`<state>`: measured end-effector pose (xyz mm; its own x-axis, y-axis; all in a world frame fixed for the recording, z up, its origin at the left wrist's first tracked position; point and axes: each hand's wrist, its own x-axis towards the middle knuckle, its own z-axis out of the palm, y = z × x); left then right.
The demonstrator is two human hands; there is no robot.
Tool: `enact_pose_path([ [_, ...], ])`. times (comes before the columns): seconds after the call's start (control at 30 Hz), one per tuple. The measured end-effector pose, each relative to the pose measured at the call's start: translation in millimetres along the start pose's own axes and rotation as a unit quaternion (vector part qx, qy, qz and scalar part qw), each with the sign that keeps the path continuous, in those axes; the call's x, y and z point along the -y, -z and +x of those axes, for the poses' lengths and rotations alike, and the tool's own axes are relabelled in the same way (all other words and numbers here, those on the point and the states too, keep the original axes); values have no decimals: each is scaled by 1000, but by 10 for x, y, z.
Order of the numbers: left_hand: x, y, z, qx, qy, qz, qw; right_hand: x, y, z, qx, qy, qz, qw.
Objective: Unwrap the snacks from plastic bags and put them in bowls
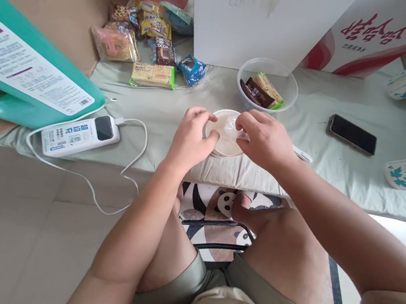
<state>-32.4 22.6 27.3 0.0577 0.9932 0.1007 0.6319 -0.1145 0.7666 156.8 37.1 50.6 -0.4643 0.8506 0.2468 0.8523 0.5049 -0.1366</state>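
1. Your white tub [225, 153] stands on the cloth-covered worktop [157, 105], near its front edge, between your two hands. It looks upright and open at the top.
2. Your left grip [196, 134] is relaxed at the tub's left rim, thumb and fingers parted; how firmly it presses there, if at all, you cannot tell from this view.
3. Your right grip [264, 135] is pinching a clear plastic piece [231, 125] over the tub's mouth. Whether that piece is a small bag or loose film is hard to make out.
4. Judge the plastic as very light, limp and rather slick: take it by a gathered corner, between thumb and fingertip pads, and expect it to cling or crumple.
5. The tub looks like thin card, probably light and easily tipped. Steady it low on the wall or lightly across the rim; a hard squeeze could buckle it. What it holds is unclear, so its weight is too.
6. Mind the clear bowl [291, 86] of wrapped snacks [267, 93] just behind the tub, and the white handle-like item [303, 155] partly hidden by your right forearm.
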Motion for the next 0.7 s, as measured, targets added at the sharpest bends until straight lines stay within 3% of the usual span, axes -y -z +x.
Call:
enact_pose_path([
  [0.1, 11, -9, 38, 33, 38, -74, 996, 161, 89, 94, 82, -19, -72, 994],
  [0.27, 41, -54, 87, 65, 18, -160, 985, 377, 159, 346, 246, -22, -97, 964],
  [0.43, 49, -50, 86, 58, 28, -158, 985, 404, 145, 547, 415, 61, -32, 907],
  [0.6, 52, -22, 95, 64, 33, -180, 981, 355, -51, 604, 413, 69, -57, 906],
  [0.7, 79, -20, 110, 14, 34, -206, 978, 333, -204, 661, 399, 53, -60, 913],
])
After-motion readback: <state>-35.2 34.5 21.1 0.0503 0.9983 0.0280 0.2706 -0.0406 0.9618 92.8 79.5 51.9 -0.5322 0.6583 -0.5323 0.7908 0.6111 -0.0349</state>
